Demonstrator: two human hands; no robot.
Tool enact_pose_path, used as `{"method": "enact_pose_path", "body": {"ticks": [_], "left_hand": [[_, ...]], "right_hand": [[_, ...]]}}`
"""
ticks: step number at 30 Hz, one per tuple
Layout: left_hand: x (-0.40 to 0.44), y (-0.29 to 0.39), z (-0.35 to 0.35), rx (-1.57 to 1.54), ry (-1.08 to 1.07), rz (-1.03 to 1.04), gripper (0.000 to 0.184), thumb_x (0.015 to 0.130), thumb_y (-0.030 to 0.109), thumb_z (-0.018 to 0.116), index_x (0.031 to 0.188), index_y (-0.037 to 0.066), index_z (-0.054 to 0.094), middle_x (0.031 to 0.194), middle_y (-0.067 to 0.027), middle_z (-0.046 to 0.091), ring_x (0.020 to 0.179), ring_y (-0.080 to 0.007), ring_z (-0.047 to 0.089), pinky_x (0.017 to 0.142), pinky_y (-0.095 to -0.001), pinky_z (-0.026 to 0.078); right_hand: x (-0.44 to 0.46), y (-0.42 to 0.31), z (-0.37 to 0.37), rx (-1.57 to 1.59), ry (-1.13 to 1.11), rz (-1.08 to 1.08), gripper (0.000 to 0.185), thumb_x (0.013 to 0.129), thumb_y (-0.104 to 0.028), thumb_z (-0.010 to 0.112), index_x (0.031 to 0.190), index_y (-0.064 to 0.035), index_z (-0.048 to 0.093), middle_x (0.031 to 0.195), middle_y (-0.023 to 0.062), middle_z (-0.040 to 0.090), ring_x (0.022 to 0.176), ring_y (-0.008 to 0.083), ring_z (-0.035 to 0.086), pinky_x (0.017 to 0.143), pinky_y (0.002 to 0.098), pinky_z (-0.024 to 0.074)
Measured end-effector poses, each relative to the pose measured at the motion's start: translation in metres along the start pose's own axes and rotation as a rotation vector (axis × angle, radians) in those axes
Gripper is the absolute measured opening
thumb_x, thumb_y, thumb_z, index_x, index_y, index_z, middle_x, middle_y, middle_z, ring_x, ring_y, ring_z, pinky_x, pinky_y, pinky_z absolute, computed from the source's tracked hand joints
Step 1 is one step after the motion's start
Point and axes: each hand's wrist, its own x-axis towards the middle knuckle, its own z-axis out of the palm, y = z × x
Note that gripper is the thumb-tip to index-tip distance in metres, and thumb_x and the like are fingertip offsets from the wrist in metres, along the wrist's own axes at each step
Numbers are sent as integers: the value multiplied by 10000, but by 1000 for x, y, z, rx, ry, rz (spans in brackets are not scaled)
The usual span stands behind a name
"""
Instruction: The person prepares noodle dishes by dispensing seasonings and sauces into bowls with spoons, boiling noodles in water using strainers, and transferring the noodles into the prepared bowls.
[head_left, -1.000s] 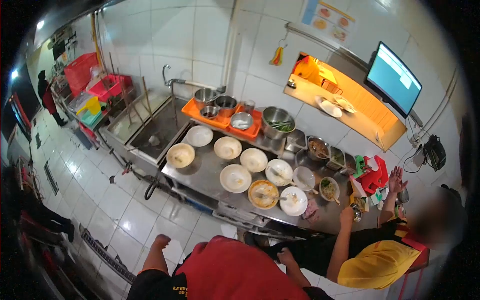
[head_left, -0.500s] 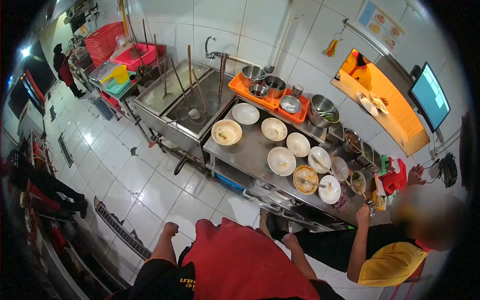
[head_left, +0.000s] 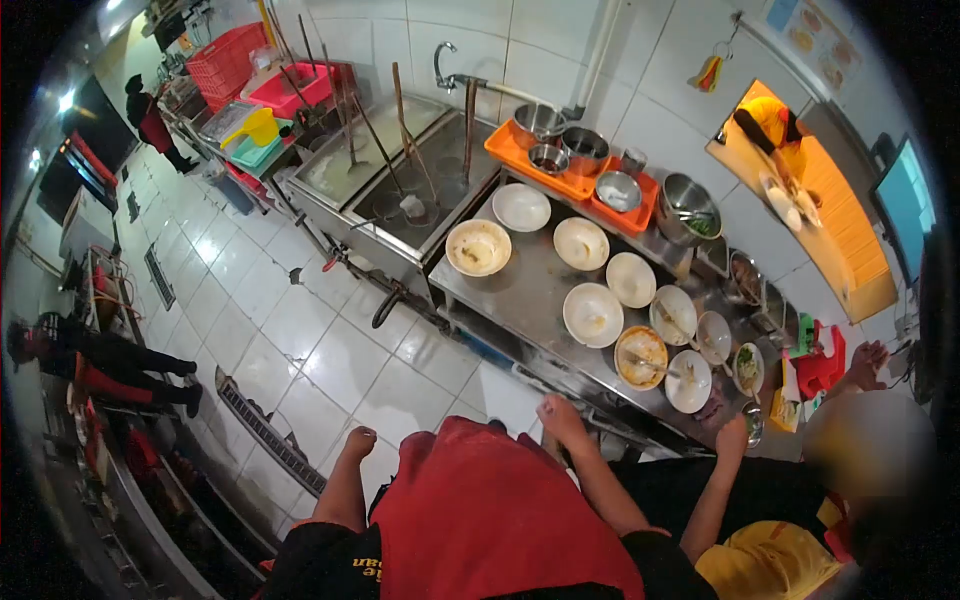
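My left hand (head_left: 360, 441) hangs curled to the left of my red apron (head_left: 480, 510), over the tiled floor, with nothing seen in it. My right hand (head_left: 560, 414) is also curled and holds nothing visible; it is raised near the front edge of the steel counter (head_left: 505, 300). Beyond it on the counter stand several used bowls. Nearest are a white bowl (head_left: 593, 315) and an orange-stained bowl (head_left: 641, 357) with a spoon in it. Another with brown residue (head_left: 478, 248) sits at the counter's left end.
At the right a co-worker in a yellow shirt (head_left: 775, 560) holds a small metal bowl (head_left: 752, 424). A sink basin (head_left: 430, 195) with long-handled tools adjoins the counter. Orange trays (head_left: 565, 175) carry metal pots. Two more people (head_left: 110, 362) (head_left: 155, 125) stand at the left.
The view has turned right and the counter now lies closer. My right hand has risen forward toward the counter edge. The person at the far left has come further into view.
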Motion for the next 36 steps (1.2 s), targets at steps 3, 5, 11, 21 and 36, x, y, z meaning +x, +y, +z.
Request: {"method": "enact_pose_path", "body": {"ticks": [3, 5, 11, 21, 36], "left_hand": [[-2, -18, -23, 130, -94, -16, 178, 751, 180, 628, 874, 66, 686, 892, -177, 680, 834, -322, 653, 742, -400, 528], [1, -23, -34, 154, -210, 195, 167, 794, 176, 616, 878, 40, 661, 797, -161, 675, 745, -265, 659, 617, -392, 517], [-17, 36, -60, -514, 9, -393, 247, 867, 225, 568, 1060, 73, 589, 910, -73, 646, 738, -192, 602, 601, -353, 471], [65, -78, -118, -616, -27, -520, 216, 838, 216, 567, 923, 20, 594, 750, -79, 615, 624, -185, 584, 494, -333, 454], [164, -46, -256, -709, 120, -500, 233, 882, 201, 539, 1020, 18, 579, 853, -84, 622, 717, -168, 585, 579, -284, 462]], "right_hand": [[38, -53, -6, -8, -5, -90, 208, 832, -223, 636, 892, -25, 611, 783, 160, 642, 714, 293, 628, 646, 369, 490], [62, -86, -7, 71, 10, -169, 190, 851, -200, 602, 824, -13, 580, 760, 171, 631, 708, 344, 614, 627, 410, 480], [149, -189, -2, -70, 54, -410, 94, 828, -138, 609, 839, -46, 590, 796, 165, 628, 765, 338, 614, 663, 436, 480], [403, -329, 91, -482, 255, -470, 235, 881, -202, 547, 1031, -26, 591, 947, 184, 635, 915, 374, 603, 796, 456, 479], [482, -364, 107, -717, 290, -66, 161, 873, -187, 545, 938, -40, 531, 880, 229, 625, 851, 426, 603, 736, 513, 476]]}}
